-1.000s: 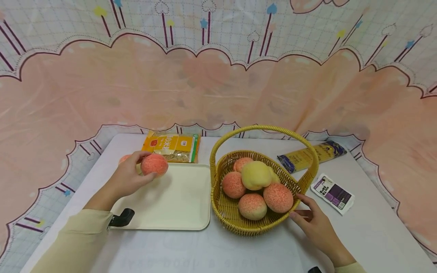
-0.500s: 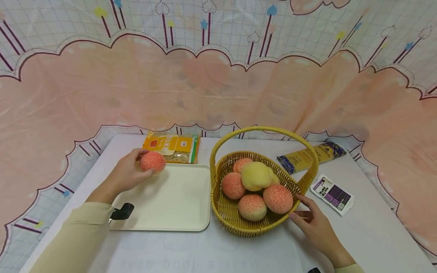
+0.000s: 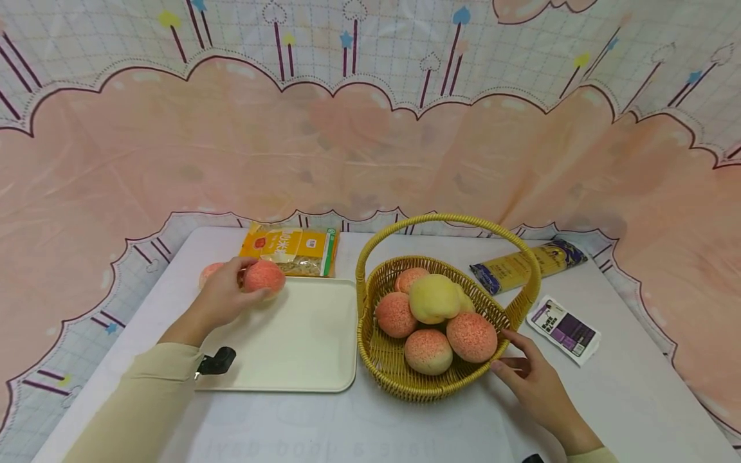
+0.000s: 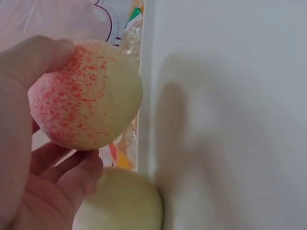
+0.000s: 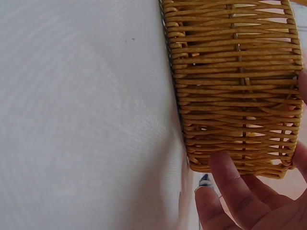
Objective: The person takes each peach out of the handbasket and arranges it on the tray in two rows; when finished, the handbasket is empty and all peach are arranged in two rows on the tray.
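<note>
In the head view my left hand [image 3: 222, 297] grips a pink-and-cream peach [image 3: 264, 278] above the back-left part of the white tray [image 3: 312, 347]. The left wrist view shows the thumb over one side of this peach [image 4: 88, 96] and fingertips beneath it. A second peach [image 3: 211, 274] is partly hidden behind that hand. My right hand [image 3: 535, 379] holds the right rim of the wicker basket [image 3: 384, 379], with fingertips against its woven side [image 5: 235, 105]. Inside the basket are several pink peaches [image 3: 428, 352] and a yellow fruit [image 3: 434, 298], with another yellow one partly covered behind it.
An orange food packet [image 3: 295, 249] lies behind the tray. Right of the basket are a long gold-and-blue packet [image 3: 529, 265] and a small purple-and-white packet [image 3: 564, 330]. The basket's tall handle [image 3: 446, 218] arches over the fruit. A patterned cloth [image 3: 370, 148] hangs at the back.
My left hand shifts slightly left with the peach, then back to the right, and the second peach shows behind it again. The right hand and basket stay put.
</note>
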A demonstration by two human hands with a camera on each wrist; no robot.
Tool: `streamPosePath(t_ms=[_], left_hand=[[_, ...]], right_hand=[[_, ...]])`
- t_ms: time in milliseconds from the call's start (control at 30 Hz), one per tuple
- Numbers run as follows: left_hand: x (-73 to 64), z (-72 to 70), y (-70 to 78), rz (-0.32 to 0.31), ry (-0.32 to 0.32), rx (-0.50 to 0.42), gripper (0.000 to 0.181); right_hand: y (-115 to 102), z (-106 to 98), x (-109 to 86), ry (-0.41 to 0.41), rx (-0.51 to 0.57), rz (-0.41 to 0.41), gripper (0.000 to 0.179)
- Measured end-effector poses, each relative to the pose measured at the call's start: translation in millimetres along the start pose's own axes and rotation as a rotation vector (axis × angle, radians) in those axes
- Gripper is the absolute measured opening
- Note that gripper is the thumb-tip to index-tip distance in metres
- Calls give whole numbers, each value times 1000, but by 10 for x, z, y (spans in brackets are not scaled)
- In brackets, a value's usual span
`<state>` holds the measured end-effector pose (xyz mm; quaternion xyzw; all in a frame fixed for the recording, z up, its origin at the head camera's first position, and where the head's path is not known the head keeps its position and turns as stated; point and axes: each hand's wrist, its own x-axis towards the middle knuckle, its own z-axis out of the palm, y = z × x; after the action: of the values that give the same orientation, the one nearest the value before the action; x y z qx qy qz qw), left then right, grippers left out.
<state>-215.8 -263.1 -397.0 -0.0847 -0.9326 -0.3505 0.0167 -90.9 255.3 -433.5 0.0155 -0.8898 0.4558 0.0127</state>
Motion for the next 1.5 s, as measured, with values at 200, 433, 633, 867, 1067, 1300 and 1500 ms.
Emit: streamPosePath(t_ms=[200,433,633,867,1067,1300,1500], left_hand=[[1,107,6,-61,13,-8,72],[12,185,-1,-73,29,-35,72],[15,228,13,-84,37,-76,70],[30,254,6,-62,70,-39,69],[17,224,65,-10,120,30,65],[-6,142,64,-51,101,25,66],[-9,94,48,-68,70,24,64]], right_hand=[[2,-2,2,-1,-4,3,60],[11,-2,6,4,-3,-10,60],[17,2,6,0,5,-11,59],[20,11,8,6,-4,-18,59],[30,7,7,7,-1,-24,59],[25,5,11,2,7,-18,59],[16,7,6,9,4,-26,59]])
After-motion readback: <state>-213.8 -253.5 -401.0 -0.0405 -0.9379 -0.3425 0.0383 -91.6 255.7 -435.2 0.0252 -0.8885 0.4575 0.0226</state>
